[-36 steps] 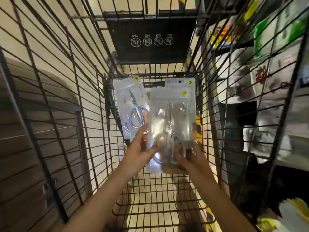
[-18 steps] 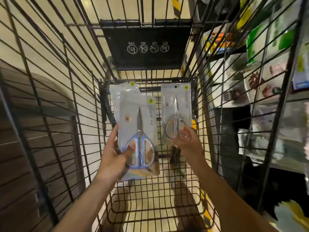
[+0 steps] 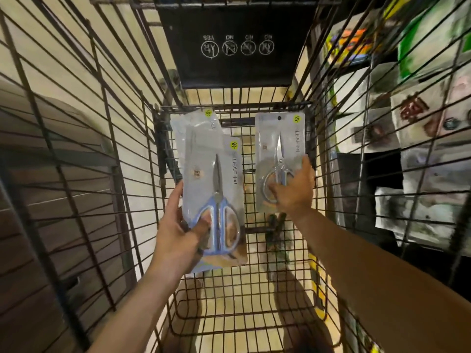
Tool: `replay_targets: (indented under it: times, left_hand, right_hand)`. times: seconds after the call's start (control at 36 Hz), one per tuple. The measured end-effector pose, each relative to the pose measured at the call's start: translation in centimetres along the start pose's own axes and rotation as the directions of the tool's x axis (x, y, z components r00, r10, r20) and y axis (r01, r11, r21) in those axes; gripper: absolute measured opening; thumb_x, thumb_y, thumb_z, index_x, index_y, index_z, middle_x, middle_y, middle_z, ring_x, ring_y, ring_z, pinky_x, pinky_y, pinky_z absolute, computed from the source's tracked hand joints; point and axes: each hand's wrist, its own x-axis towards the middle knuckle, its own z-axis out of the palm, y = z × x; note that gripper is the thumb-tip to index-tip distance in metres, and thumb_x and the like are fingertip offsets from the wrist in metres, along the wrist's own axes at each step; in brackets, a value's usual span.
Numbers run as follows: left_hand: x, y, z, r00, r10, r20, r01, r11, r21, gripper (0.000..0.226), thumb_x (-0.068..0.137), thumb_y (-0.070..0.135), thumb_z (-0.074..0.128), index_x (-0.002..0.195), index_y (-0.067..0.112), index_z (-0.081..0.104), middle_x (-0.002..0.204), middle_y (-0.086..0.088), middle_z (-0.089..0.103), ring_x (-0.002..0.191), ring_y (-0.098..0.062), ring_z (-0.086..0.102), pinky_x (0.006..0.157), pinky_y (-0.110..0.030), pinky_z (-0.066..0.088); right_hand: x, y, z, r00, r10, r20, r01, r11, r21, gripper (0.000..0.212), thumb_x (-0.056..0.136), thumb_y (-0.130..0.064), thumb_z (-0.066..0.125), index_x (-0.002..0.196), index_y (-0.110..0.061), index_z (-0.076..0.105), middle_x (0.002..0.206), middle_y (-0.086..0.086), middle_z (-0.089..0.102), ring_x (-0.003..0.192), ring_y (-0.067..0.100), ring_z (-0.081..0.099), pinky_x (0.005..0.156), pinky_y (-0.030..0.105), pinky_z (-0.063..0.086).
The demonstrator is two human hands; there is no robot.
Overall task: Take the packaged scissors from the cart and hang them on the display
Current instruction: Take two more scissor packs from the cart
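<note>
Black wire walls of a shopping cart (image 3: 84, 159) fill the head view, with a tiled floor showing through the mesh and a black flap (image 3: 237, 44) printed with four round white pictograms hanging at twelve o'clock. Behind the cart's wire side, from one to four o'clock, blurred store shelves (image 3: 418, 128) carry packaged goods that cannot be made out.

Just left of centre, the left hand (image 3: 178, 233) grips the lower edge of a packet of blue-handled scissors (image 3: 216, 200), thumb pressed across the front over one handle loop, fingers wrapped behind the card. That packet stands upright with the blades pointing to twelve o'clock. A second packet (image 3: 193, 123) sits directly behind it, only its top and left edge showing, so its contents cannot be told; whether the same grip holds it is also unclear.

Toward two o'clock from centre, the right hand (image 3: 293, 189) holds a packet of silver scissors (image 3: 280, 149), fingers curled over its lower half and covering the handles. This packet is upright too, apart from the blue one, both raised inside the cart basket near its far end
</note>
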Motion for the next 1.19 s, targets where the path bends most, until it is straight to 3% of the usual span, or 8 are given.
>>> replay_targets:
  times: [0.08,0.22,0.47,0.72,0.81,0.89,1.06,1.19]
  left_hand:
    - [-0.4,0.1,0.0,1.000,0.027,-0.002,-0.027,0.996,0.083,0.071,0.092,-0.005,0.064,0.131,0.051,0.045,0.117,0.005,0.074,0.109,-0.022,0.071,0.091,-0.056,0.057]
    - [-0.4,0.1,-0.1,1.000,0.019,-0.010,-0.018,0.996,0.092,0.071,0.091,-0.004,0.065,0.131,0.051,0.044,0.114,0.013,0.073,0.107,-0.016,0.071,0.088,-0.049,0.060]
    - [-1.4,-0.4,0.1,0.997,0.074,-0.033,-0.071,0.994,0.089,0.069,0.090,-0.008,0.063,0.124,0.050,0.046,0.112,0.009,0.072,0.099,-0.008,0.072,0.067,-0.025,0.062]
    - [-5.8,2.6,-3.4,0.989,0.149,-0.017,-0.143,0.972,0.188,0.071,0.092,0.000,0.067,0.147,0.038,0.041,0.130,0.004,0.067,0.116,-0.016,0.067,0.097,-0.044,0.057]
    - [-8.5,5.1,-4.9,0.982,0.181,0.048,-0.187,0.961,0.201,0.072,0.094,0.001,0.066,0.150,0.036,0.038,0.136,0.004,0.063,0.120,-0.011,0.064,0.100,-0.033,0.055]
    - [-11.5,7.7,-6.4,0.960,0.254,0.120,-0.276,0.933,0.231,0.071,0.091,0.004,0.070,0.142,0.044,0.042,0.137,0.006,0.062,0.122,-0.008,0.062,0.098,-0.025,0.054]
    - [-18.4,11.8,-9.4,0.910,0.317,0.267,-0.385,0.886,0.258,0.072,0.091,0.000,0.069,0.149,0.032,0.040,0.136,0.011,0.061,0.119,0.001,0.061,0.081,-0.007,0.050]
    - [-23.3,13.3,-12.0,0.899,0.288,0.330,-0.389,0.871,0.300,0.068,0.091,0.010,0.073,0.141,0.045,0.045,0.119,0.004,0.072,0.095,-0.021,0.069,0.082,-0.036,0.055]
  right_hand:
    - [-0.7,-0.7,-0.5,0.997,0.023,-0.072,-0.021,0.999,0.026,0.106,0.064,-0.012,0.092,0.150,-0.029,0.032,0.142,0.005,0.047,0.130,0.031,0.049,0.099,0.054,0.053]
    - [-3.9,-0.8,-1.1,0.977,-0.073,-0.203,0.095,0.990,0.102,0.086,0.076,-0.033,0.086,0.147,-0.024,0.038,0.129,0.002,0.051,0.117,0.025,0.057,0.085,0.046,0.061]
    - [-7.1,0.5,-1.9,0.990,0.013,0.138,-0.050,0.961,0.270,0.083,0.078,-0.004,0.082,0.148,-0.016,0.040,0.123,-0.001,0.061,0.107,0.016,0.058,0.058,-0.004,0.041]
    - [-11.6,-3.4,-5.8,0.975,-0.095,0.198,0.022,0.939,0.342,0.045,0.092,-0.004,0.068,0.132,-0.020,0.056,0.117,0.000,0.070,0.110,0.018,0.067,0.088,0.031,0.060]
    - [-15.0,-5.7,-8.5,0.980,-0.119,0.157,0.059,0.937,0.345,0.037,0.090,-0.010,0.070,0.112,-0.039,0.066,0.107,-0.007,0.075,0.100,0.012,0.072,0.082,0.034,0.061]
    - [-19.0,-7.1,-11.2,0.990,-0.081,0.111,0.033,0.924,0.382,0.049,0.087,-0.013,0.074,0.129,-0.031,0.056,0.115,-0.004,0.072,0.106,0.018,0.070,0.089,0.044,0.060]
    - [-30.2,-11.0,-17.3,0.986,-0.168,-0.003,0.149,0.866,0.477,0.048,0.095,0.004,0.063,0.136,-0.014,0.047,0.119,0.007,0.066,0.097,-0.002,0.066,0.082,0.019,0.054]
    - [-39.9,-12.1,-20.9,0.978,-0.162,-0.130,0.207,0.820,0.533,0.044,0.093,0.014,0.059,0.114,-0.024,0.053,0.100,-0.031,0.069,0.092,-0.017,0.062,0.080,0.008,0.048]
